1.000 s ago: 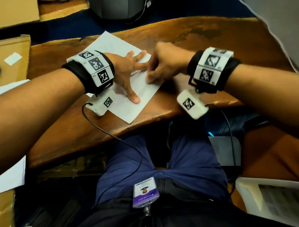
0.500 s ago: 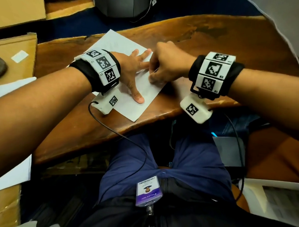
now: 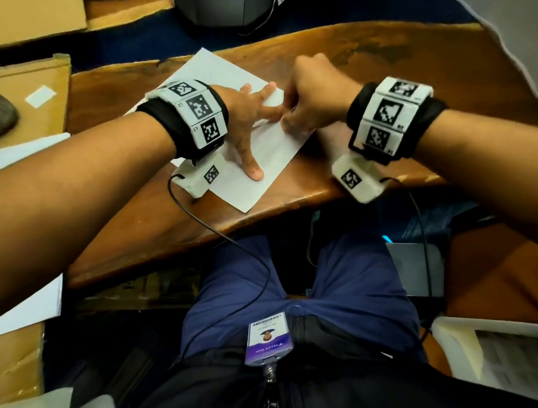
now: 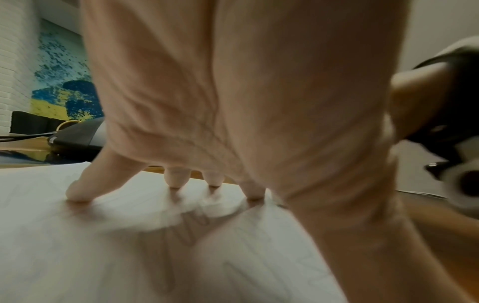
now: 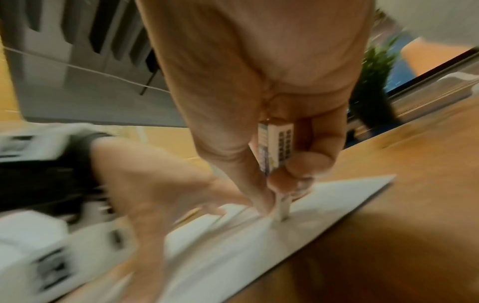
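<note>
Paper (image 3: 274,156) on table (image 3: 391,55) — left hand (image 3: 243,119) atop, eraser (image 5: 275,148) right of it.

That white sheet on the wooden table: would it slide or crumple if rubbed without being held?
Probably it would slide: the sheet lies thin and flat on the smooth table, and the left hand presses spread fingers on it. It looks light and floppy, so it would likely buckle under the eraser pinched in the right hand.

a dark brown wooden table (image 3: 391,55) with an uneven, curving near edge. one white sheet of paper (image 3: 273,154) lies flat and askew on its left half, reaching from far edge to near edge.
</note>
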Motion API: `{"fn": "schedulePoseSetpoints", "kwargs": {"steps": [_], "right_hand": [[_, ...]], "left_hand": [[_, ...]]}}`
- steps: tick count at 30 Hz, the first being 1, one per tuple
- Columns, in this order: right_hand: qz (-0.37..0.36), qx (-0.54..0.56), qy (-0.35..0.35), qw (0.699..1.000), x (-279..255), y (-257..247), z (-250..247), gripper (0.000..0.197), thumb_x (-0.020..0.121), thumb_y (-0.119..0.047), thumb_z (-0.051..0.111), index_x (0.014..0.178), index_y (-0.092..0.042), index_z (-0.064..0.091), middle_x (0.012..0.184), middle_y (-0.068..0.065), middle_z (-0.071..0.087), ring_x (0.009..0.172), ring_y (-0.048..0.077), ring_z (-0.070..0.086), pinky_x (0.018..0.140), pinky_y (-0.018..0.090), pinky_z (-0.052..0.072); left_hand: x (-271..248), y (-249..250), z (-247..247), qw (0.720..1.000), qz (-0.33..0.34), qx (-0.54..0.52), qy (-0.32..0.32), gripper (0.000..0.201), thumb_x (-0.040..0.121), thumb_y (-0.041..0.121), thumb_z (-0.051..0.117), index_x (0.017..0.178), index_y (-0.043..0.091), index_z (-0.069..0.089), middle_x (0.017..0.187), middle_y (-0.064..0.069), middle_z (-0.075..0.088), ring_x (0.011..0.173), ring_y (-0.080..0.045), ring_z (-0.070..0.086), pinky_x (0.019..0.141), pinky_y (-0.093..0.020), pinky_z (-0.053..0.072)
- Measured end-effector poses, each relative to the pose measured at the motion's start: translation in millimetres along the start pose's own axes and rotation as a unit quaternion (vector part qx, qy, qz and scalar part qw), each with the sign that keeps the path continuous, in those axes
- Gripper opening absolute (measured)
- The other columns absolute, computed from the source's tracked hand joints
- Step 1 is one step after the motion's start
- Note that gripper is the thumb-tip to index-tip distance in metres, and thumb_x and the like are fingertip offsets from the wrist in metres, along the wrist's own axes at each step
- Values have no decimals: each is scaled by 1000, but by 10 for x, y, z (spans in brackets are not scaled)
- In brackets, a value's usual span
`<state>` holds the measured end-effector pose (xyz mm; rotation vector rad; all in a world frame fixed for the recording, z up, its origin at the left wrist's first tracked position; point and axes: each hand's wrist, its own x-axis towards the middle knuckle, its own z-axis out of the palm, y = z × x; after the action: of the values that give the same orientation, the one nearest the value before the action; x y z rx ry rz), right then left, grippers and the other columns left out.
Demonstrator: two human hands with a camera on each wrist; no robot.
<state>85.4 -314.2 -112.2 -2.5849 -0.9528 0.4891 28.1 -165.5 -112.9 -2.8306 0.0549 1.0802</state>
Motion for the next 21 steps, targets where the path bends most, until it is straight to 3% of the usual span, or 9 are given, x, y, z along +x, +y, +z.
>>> {"fn": "schedulePoseSetpoints", "kwargs": {"steps": [3, 6, 8, 10, 13, 15, 17, 19, 21], "right_hand": [[-4, -9, -48, 999, -55, -37, -17, 14, 75, -19, 86, 79, -11, 75, 66, -1, 68, 57, 11, 65, 46, 17, 46], [45, 12, 7, 999, 24, 49, -139, 19, 74, -21, 87, 84, -8, 77, 72, 3, 72, 60, 14, 69, 49, 21, 52], [3, -30, 10, 999, -14, -48, -29, 15, 74, -16, 84, 81, -6, 76, 74, 4, 70, 66, 17, 67, 55, 28, 55], [-36, -47, -29, 998, -100, -122, 64, 11, 74, -16, 83, 77, -10, 74, 70, 0, 67, 67, 17, 66, 53, 25, 51], [37, 1, -13, 999, -21, -4, -103, 19, 75, -20, 86, 87, -9, 76, 70, 0, 69, 59, 12, 66, 46, 18, 50], [38, -12, 32, 999, 27, 36, -98, 25, 75, -19, 86, 93, -4, 75, 78, 3, 69, 66, 15, 66, 54, 25, 55], [-8, -52, 15, 998, -39, -86, 16, 23, 74, -16, 83, 90, -4, 73, 81, 4, 69, 71, 19, 66, 58, 29, 56], [-25, -47, -38, 998, -100, -106, 35, 14, 74, -16, 83, 81, -8, 74, 70, 1, 68, 60, 14, 65, 50, 23, 51], [27, -11, -30, 999, -45, -15, -100, 15, 75, -18, 85, 82, -10, 75, 66, -1, 67, 52, 9, 63, 47, 20, 50]], "left_hand": [[10, 25, -26, 1000, -2, 2, -7, 142, 37, 75, 78, 149, 55, -8, 159, 7, -31, 149, -33, -15, 116, -65, 11], [6, 39, -24, 1000, -8, 12, -8, 150, 30, 76, 77, 146, 55, -17, 158, 7, -33, 149, -33, -14, 117, -64, 13], [-21, 41, -29, 1000, -11, 10, -8, 145, 36, 74, 78, 149, 53, -11, 159, 7, -31, 149, -33, -14, 117, -64, 12], [-32, 51, -34, 1000, -9, 5, -8, 139, 42, 71, 80, 150, 53, -6, 159, 6, -29, 149, -33, -14, 117, -64, 11], [-22, 57, -38, 1000, -13, 7, -13, 148, 32, 75, 77, 147, 55, -15, 158, 7, -32, 149, -33, -14, 117, -63, 13], [-19, 57, -35, 1000, -16, 11, -13, 151, 29, 76, 76, 147, 54, -16, 158, 7, -32, 149, -34, -14, 116, -64, 14], [-23, 50, -41, 1000, -15, 17, -10, 146, 33, 75, 76, 150, 51, -7, 159, 6, -30, 149, -34, -13, 116, -64, 14], [-12, 47, -37, 1000, -14, 13, -10, 143, 36, 74, 78, 151, 52, -5, 159, 7, -30, 150, -33, -13, 116, -64, 13], [11, 52, -25, 1000, -12, 13, -15, 148, 34, 74, 79, 147, 55, -14, 158, 7, -33, 149, -34, -14, 117, -64, 13]]}}
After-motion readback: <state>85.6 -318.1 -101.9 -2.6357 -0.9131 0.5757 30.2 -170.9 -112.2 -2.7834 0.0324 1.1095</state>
